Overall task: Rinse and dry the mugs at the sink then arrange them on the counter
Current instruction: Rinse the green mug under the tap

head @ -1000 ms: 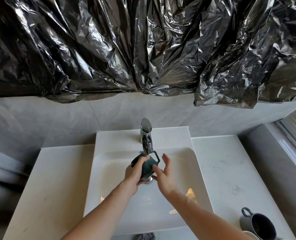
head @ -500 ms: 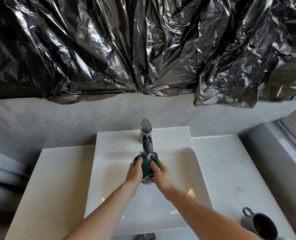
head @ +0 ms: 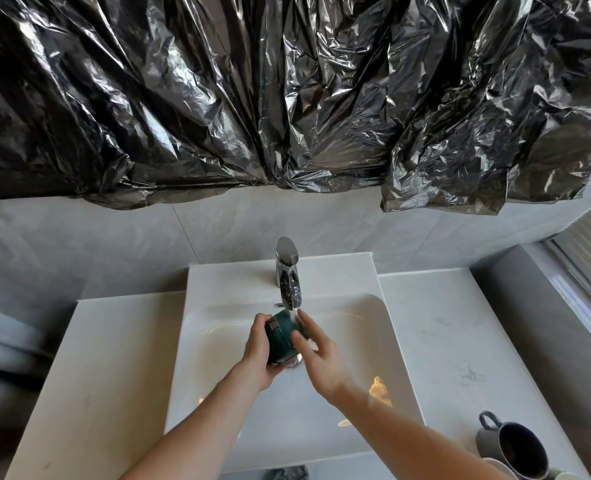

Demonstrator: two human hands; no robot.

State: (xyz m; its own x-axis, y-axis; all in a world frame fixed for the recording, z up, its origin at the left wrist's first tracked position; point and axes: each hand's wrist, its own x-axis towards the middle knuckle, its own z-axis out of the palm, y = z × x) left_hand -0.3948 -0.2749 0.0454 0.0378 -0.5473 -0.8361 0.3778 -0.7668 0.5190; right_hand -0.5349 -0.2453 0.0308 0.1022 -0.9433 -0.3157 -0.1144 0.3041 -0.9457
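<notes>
A dark green mug [head: 280, 336] is held over the white sink basin [head: 387, 341], just under the spout of the chrome faucet [head: 288, 275]. My left hand [head: 257, 351] wraps around the mug's left side. My right hand [head: 316, 351] rests against its right side with the fingers spread and touching the mug wall. The mug's mouth and handle are hidden by the hands. A grey mug [head: 510, 445] with its handle pointing back-left stands on the counter at the lower right.
The pale counter [head: 439, 327] runs along both sides of the sink. Crumpled black plastic sheeting [head: 287, 91] hangs on the wall above. White rims of other dishes [head: 501, 467] peek in beside the grey mug. A dark cloth [head: 288, 474] lies at the bottom edge.
The green mug has been turned in my hands; its handle showed a second ago and is hidden now. My right hand came onto the mug, then slid along its right side.
</notes>
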